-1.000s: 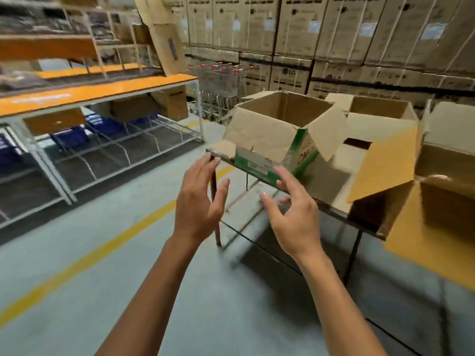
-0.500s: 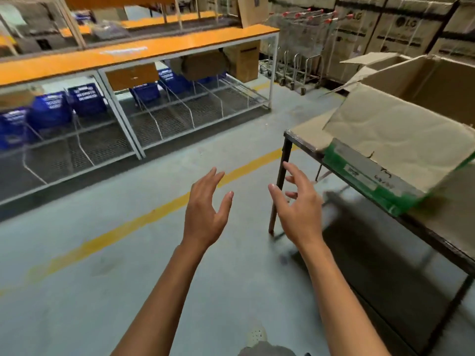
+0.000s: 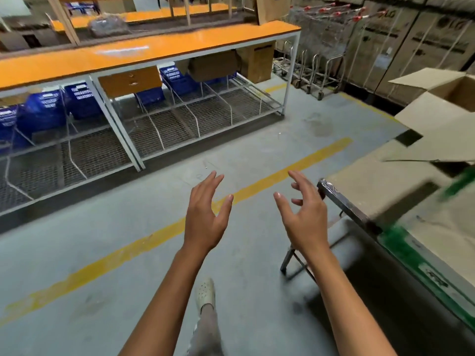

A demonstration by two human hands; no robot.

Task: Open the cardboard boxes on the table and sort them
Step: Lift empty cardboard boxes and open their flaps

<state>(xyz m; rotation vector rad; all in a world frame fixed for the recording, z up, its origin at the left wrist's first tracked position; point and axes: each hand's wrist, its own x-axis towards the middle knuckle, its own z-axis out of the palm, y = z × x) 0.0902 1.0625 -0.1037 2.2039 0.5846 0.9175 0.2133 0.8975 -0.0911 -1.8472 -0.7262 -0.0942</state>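
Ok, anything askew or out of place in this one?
The green-edged box seems to jut out past the table edge, which looks precarious. The left hand and right hand are open and hold nothing.

The letters "LG" show near the top of the tall brown boxes (image 3: pixel 380 42) stacked at the upper right of the frame. They are blurry. The other dark print on those boxes is too smeared to read.

The blue baskets (image 3: pixel 43 111) at the left, under the orange shelf (image 3: pixel 154 51), have white lines of words. These are too small to read.

At the lower right, the box with the green edge (image 3: pixel 401 249) has a white label (image 3: pixel 434 274) with dark marks, too blurry to read.
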